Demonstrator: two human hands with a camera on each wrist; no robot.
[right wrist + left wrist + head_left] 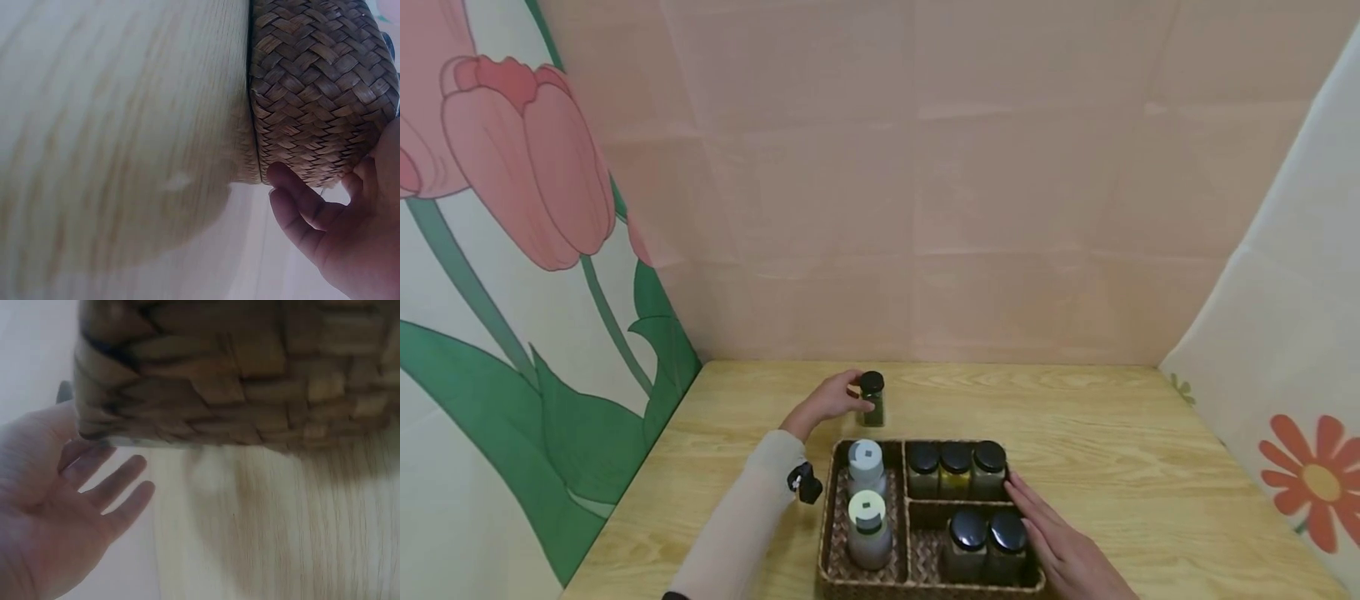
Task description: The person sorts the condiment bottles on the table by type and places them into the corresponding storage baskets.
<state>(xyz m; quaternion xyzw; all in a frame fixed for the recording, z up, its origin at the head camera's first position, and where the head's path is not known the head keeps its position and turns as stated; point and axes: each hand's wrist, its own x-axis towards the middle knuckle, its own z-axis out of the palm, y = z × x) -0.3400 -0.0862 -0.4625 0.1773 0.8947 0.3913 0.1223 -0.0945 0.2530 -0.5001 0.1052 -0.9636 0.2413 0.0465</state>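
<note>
Behind a woven basket [865, 588], my left hand [829, 398] pinches a small glass spice jar [874, 417] between thumb and fingers. The jar is upright, black-capped and filled with something dark green. In the left wrist view the basket's wall hides most of that jar. My right hand [1069, 552] rests against the basket's right side, its fingers lying extended along the woven wall [325, 94]. Inside the basket, three black-lidded jars [956, 475] fill the back right compartment. Two more black-lidded jars [987, 546] stand at the right of the front right compartment.
Two white-capped bottles [868, 537] stand one behind the other in the basket's long left compartment. The wood-grain table [1120, 450] ends at a pink cloth backdrop [925, 208]. Flower-printed cloths [527, 167] hang at both sides.
</note>
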